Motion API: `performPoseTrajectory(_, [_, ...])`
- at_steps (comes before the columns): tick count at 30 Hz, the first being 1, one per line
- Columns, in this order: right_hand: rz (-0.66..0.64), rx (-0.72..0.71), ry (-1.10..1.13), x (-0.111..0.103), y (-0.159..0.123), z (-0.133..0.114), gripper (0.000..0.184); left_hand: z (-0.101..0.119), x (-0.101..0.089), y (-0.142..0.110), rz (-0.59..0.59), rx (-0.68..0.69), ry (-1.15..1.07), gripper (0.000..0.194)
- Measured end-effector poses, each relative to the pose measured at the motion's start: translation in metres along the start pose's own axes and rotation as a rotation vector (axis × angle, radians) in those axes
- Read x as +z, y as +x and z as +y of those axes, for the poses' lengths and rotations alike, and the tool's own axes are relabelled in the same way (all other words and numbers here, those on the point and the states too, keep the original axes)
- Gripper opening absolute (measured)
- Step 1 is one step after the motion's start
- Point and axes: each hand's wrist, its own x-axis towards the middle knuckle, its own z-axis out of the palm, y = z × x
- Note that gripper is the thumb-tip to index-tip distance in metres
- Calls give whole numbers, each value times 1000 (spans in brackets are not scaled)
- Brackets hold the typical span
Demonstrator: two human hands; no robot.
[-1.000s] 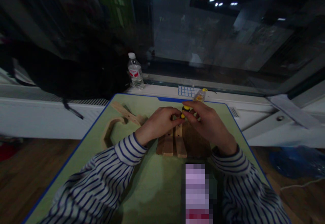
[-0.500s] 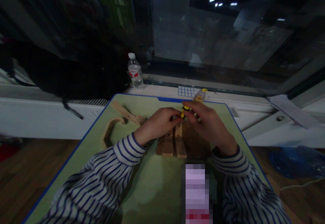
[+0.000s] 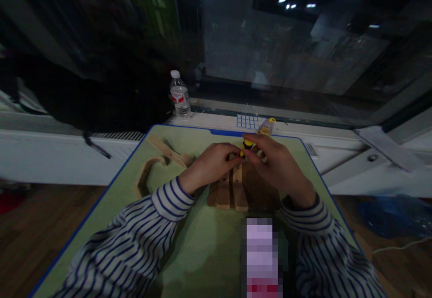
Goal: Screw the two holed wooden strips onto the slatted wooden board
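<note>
A short yellow-and-black screwdriver point(image 3: 248, 144) stands nearly upright over the far end of two light wooden strips. Around its handle are the thumb and fingers of my right hand point(image 3: 275, 160), closed. My left hand point(image 3: 216, 162) is closed too, its thumb and forefinger pinching near the tool's lower end. The tip is hidden by the fingers. One wooden strip point(image 3: 222, 194) and a second wooden strip point(image 3: 239, 194) lie side by side on a dark brown wooden board point(image 3: 261, 187). Small dark holes show in the strips.
On the green table point(image 3: 199, 253) at left lie a curved wooden piece point(image 3: 145, 174) and a joined wooden piece point(image 3: 168, 149). A water bottle point(image 3: 180, 97) and a small clear bag point(image 3: 266, 127) stand on the sill. A pixelated rectangle point(image 3: 261, 257) covers the near side.
The screwdriver's handle has turned slightly, with more of its black band showing. My right fingers have shifted a little on it; my left hand stays in place.
</note>
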Motion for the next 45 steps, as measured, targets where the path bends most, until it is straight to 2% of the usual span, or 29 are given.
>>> performPoseTrajectory(4, [-4,-9,5,0,0,0,36,-1,1,0,-9,12,-11,18])
performPoseTrajectory(19, [20,3,-22,2,0,3,26,2,0,-1,33,-13,35,20])
performPoseTrajectory(28, [-3,-2,-2,1,-1,1,36,0,1,-1,10,20,18,17])
performPoseTrajectory(45, [9,-6,-20,1,0,2,27,-1,3,-1,53,10,68,19])
